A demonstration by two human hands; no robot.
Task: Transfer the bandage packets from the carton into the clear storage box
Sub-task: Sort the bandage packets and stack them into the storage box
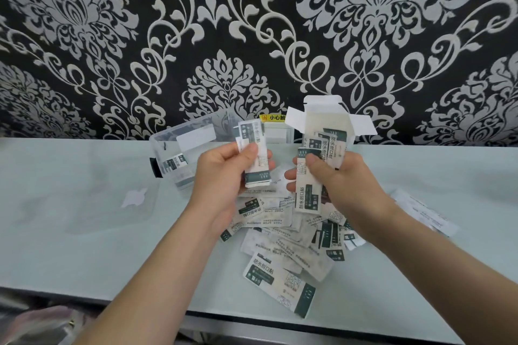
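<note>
My left hand (224, 173) grips a stack of white-and-green bandage packets (256, 154), held upright above the table. My right hand (339, 179) grips another bunch of packets (307, 187) that fan up and down from my fist. Below both hands lies a loose pile of packets (283, 249) on the pale table. The clear storage box (173, 145) stands behind my left hand, with a few packets inside (175, 165). The white carton (325, 117) stands upright behind my right hand, its top flaps open.
The clear lid (117, 204) of the box lies flat on the table at left. A folded paper leaflet (423, 211) lies at right. A patterned black-and-silver wall rises right behind the table. A yellow warning label (272, 117) sits between box and carton. The table's front edge (140, 298) is near me.
</note>
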